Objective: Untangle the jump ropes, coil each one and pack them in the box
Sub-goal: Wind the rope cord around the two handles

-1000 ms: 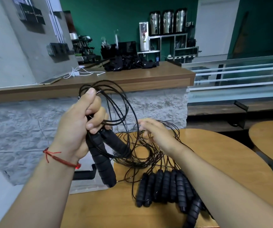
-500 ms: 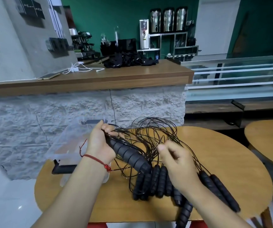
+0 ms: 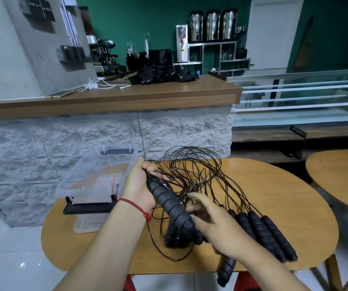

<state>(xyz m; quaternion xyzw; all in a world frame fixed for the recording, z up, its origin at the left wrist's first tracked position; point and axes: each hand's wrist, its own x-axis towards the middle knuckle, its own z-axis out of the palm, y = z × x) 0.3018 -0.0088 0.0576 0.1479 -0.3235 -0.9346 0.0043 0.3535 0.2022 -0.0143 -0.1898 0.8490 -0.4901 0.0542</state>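
Head view.

1. Worktop (image 3: 284, 198): round, wooden, filling the lower centre of the frame.
2. Box (image 3: 78, 185): clear plastic, open-topped, standing on the worktop's left edge at centre left; black latch (image 3: 89, 207) on its near end.
3. Jump ropes (image 3: 192, 164): thin black cords in a loose tangle of loops at frame centre, just right of the box, partly lifted off the worktop.
4. Loose handles (image 3: 271, 236): black, ribbed, lying side by side at lower right; more lie under the hands, and one juts over the near edge.
5. Left hand (image 3: 140, 183): beside the box, fingers curled round the upper end of a black handle (image 3: 171, 204) and a bunch of cord.
6. Right hand (image 3: 215, 221): blurred, fingers spread and holding nothing, fingertips just beside the black handle's lower end, above the loose handles.
7. Red string bracelet (image 3: 135, 206): on the left wrist.
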